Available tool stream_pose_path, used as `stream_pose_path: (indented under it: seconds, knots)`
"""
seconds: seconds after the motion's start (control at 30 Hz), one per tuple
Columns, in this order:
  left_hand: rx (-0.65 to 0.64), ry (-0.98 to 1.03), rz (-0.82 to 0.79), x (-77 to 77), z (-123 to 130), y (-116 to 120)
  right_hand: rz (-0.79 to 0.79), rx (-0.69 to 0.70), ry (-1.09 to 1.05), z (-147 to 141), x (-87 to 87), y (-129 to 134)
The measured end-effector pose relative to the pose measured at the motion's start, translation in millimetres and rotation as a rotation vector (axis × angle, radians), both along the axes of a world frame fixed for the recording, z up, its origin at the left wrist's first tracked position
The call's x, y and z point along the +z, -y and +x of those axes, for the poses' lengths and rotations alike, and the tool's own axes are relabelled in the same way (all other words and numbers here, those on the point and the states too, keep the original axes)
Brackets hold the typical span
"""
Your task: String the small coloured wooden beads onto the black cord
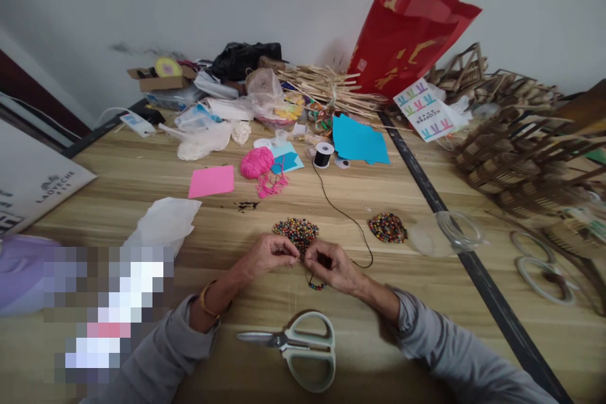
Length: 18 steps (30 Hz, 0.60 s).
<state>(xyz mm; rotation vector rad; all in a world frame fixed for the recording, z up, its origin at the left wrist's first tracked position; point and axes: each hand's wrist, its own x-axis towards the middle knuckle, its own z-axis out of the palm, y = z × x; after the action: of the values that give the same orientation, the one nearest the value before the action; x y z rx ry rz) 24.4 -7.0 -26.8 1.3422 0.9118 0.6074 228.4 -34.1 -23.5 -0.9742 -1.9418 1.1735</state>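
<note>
My left hand, a bracelet on its wrist, has thumb and forefinger pinched; whatever is between the fingertips is too small to make out. Close beside it, my right hand pinches a black cord. Below its fingers hangs a short row of coloured beads strung on that cord. The cord loops back to a white spool wound with black. Just beyond my fingertips lies a pile of loose multicoloured beads. Scissors with pale handles rest in front of me, blades pointing left.
Right of the pile lies a coiled strand of beads. Pink yarn, a pink card and blue sheets lie farther back. A red bag stands behind. Woven baskets crowd the right; a plastic bag lies left.
</note>
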Motion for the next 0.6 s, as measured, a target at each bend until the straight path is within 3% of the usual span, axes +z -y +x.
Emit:
stream_pose_path:
  seconds: [0.17, 0.6]
  knots:
    - [0.003, 0.024, 0.019, -6.2, -0.1, -0.5, 0.008, 0.0, 0.013, 0.4, -1.6, 0.6]
    - [-0.011, 0.005, 0.031, -3.7, 0.6, 0.0, -0.008, 0.004, 0.023, -0.5, 1.1, 0.2]
